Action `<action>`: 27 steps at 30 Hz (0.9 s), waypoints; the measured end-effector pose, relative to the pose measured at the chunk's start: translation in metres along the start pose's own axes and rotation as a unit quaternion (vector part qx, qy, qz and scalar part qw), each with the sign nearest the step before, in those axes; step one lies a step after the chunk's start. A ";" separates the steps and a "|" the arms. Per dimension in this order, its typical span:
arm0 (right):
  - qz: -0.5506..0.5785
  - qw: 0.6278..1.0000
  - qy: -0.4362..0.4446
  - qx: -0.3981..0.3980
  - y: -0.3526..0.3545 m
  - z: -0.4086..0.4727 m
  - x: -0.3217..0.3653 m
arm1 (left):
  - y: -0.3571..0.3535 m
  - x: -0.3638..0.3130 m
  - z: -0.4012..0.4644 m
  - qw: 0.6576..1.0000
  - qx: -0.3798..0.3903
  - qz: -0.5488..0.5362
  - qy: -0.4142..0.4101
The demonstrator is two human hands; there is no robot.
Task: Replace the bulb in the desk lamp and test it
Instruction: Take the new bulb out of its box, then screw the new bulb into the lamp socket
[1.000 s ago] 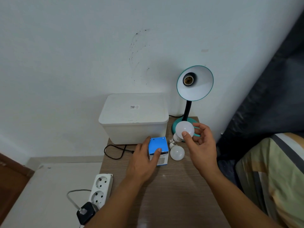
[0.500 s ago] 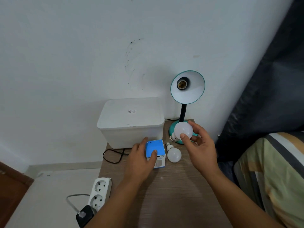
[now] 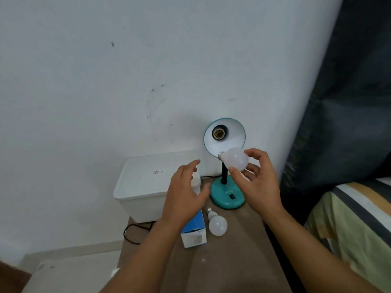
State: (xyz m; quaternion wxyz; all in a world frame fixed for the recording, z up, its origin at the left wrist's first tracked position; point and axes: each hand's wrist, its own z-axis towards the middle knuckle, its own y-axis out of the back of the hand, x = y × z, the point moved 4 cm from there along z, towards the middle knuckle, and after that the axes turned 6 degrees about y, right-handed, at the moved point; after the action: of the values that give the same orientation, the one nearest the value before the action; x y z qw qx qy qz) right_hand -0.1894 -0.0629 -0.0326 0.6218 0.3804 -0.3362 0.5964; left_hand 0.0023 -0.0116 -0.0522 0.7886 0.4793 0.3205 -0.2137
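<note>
A teal desk lamp [image 3: 228, 196] stands at the back of the wooden table, its shade tilted toward me and its socket [image 3: 218, 134] bare. My right hand [image 3: 257, 182] holds a white bulb [image 3: 236, 159] by its globe just below the shade, with the metal base pointing left and up. My left hand [image 3: 185, 192] hovers above the table with relaxed fingers, holding nothing, left of the lamp base. A second white bulb [image 3: 217, 224] lies on the table beside a blue and white bulb box [image 3: 194, 233].
A white lidded plastic container [image 3: 146, 185] sits at the table's back left against the wall. A dark cable [image 3: 135, 231] loops off the left edge. A striped bed cover [image 3: 351, 225] and dark curtain [image 3: 342, 102] fill the right side.
My right hand has raised the bulb from near the lamp base up to the shade. My left hand has let go of the blue box and lifted off it.
</note>
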 end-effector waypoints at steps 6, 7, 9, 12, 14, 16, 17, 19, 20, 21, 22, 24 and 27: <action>-0.043 0.997 0.069 0.018 -0.007 0.028 -0.003 | -0.009 -0.024 0.057 0.998 0.055 -0.009 -0.017; -0.053 0.995 0.077 0.023 -0.008 0.033 -0.005 | -0.010 -0.026 0.065 0.998 0.056 -0.001 -0.022; -0.079 0.992 0.092 0.031 -0.012 0.040 -0.010 | -0.012 -0.029 0.078 0.998 0.056 0.019 -0.033; -0.100 0.988 0.108 0.036 -0.017 0.050 -0.016 | -0.016 -0.030 0.093 0.996 0.062 0.031 -0.064; -0.108 0.986 0.118 0.042 -0.020 0.054 -0.020 | -0.018 -0.029 0.098 0.994 0.069 0.035 -0.081; -0.111 0.985 0.125 0.046 -0.024 0.058 -0.024 | -0.018 -0.029 0.102 0.993 0.069 0.035 -0.091; -0.112 0.984 0.128 0.047 -0.025 0.060 -0.025 | -0.019 -0.029 0.103 0.993 0.069 0.031 -0.095; -0.122 0.982 0.134 0.048 -0.029 0.062 -0.027 | -0.020 -0.027 0.105 0.992 0.070 0.019 -0.103; -0.129 0.981 0.136 0.047 -0.030 0.063 -0.027 | -0.021 -0.026 0.105 0.992 0.070 0.011 -0.106; -0.139 0.980 0.137 0.045 -0.031 0.064 -0.027 | -0.021 -0.024 0.106 0.992 0.069 0.003 -0.107; -0.151 0.978 0.135 0.043 -0.032 0.065 -0.027 | -0.021 -0.023 0.106 0.992 0.069 -0.003 -0.107; -0.182 0.973 0.133 0.041 -0.034 0.066 -0.025 | -0.022 -0.021 0.107 0.992 0.073 -0.014 -0.105; -0.232 0.961 0.143 0.042 -0.034 0.066 -0.021 | -0.023 -0.021 0.108 0.991 0.077 -0.014 -0.108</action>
State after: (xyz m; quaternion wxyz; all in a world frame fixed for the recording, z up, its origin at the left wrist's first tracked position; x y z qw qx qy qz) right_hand -0.1542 -0.1311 -0.0217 0.7682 0.3844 -0.1203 0.4977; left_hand 0.0055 -0.1174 -0.0150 0.7765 0.5080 0.2223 -0.2992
